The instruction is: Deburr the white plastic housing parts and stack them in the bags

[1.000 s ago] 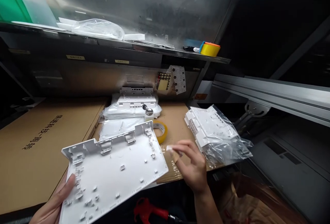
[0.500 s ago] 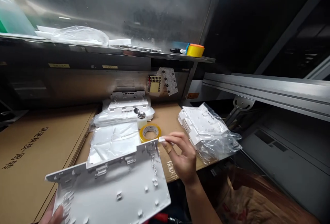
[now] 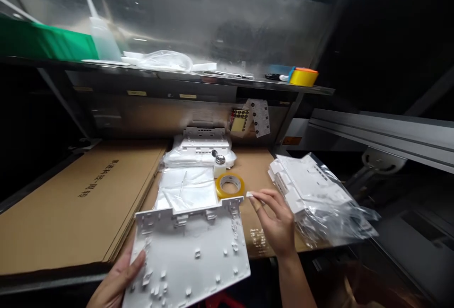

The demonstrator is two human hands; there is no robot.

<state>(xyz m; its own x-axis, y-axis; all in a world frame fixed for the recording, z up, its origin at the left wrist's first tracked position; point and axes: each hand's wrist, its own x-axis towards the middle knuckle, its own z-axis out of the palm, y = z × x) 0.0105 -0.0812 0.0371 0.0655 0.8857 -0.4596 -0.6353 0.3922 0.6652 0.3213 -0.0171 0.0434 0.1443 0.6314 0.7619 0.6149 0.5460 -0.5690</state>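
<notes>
My left hand [image 3: 118, 277] grips the left edge of a white plastic cover [image 3: 191, 256], its thumb on the inner face with small clips and posts. Just right of the cover's upper right corner, my right hand [image 3: 278, 220] pinches a small white piece [image 3: 250, 195] between thumb and forefinger. A slim gap shows between that piece and the cover. Behind the cover lie a roll of yellow tape [image 3: 230, 186], a small bottle with a metal cap [image 3: 220, 166] and flat clear bags [image 3: 187, 185].
Bagged white covers [image 3: 301, 180] sit at the right, with another stack [image 3: 204, 145] at the back. Flat cardboard [image 3: 74, 204] covers the left side. Above runs a metal shelf [image 3: 170, 74] holding a green bin [image 3: 46, 40], a white bottle [image 3: 104, 38] and a yellow roll [image 3: 304, 77].
The view has swung left, so the scene sits further right. The cover is more level and more of my left hand shows. The small white piece now stands apart from the cover's corner.
</notes>
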